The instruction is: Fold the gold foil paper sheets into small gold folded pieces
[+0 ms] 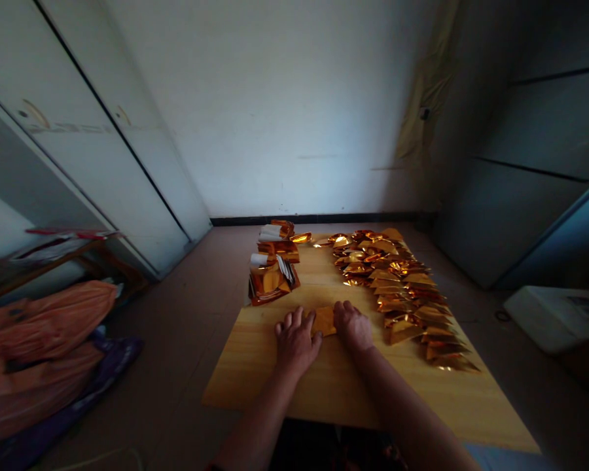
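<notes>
Both of my hands rest on a low wooden table (324,392) around a small gold foil sheet (324,320). My left hand (296,340) lies flat with its fingers spread, its thumb touching the sheet's left edge. My right hand (352,325) presses on the sheet's right side with its fingers curled down over it. A long row of folded gold foil pieces (402,294) runs along the table's right side. Stacks of gold foil paper (272,275) stand at the far left of the table.
A white wardrobe (78,131) fills the left wall. Orange and purple bags (44,347) lie on the floor at the left. A white box (554,314) sits on the floor at the right. A bare wall stands behind the table.
</notes>
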The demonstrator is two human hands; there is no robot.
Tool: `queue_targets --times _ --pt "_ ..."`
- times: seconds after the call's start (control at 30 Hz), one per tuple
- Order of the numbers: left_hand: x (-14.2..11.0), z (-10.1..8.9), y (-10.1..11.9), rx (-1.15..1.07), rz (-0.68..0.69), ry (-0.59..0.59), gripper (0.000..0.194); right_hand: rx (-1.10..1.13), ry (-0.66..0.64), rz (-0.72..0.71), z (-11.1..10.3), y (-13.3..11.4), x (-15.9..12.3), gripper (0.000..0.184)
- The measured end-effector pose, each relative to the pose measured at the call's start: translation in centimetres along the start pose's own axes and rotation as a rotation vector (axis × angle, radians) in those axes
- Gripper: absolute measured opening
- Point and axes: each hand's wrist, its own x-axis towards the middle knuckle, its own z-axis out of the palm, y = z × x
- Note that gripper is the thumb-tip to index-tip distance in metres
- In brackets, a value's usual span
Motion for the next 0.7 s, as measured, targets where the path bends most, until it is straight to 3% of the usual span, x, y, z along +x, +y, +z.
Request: queue_targets --times 0.3,0.5,0.7 --pt "1.2 0.2 -1.0 -0.007 0.056 -0.051 0.051 0.285 0.048 0.088 -0.5 1.8 -0.7 0.012" --pt "3.4 -0.2 -1.4 -0.003 0.112 -0.125 0.051 0.306 0.104 0.135 -0.7 0.0 -1.1 0.049" --pt "3.9 -0.3 -1.4 -0.007 0.123 -0.164 0.050 0.247 0.072 0.225 -0.7 -1.4 -1.0 0.058"
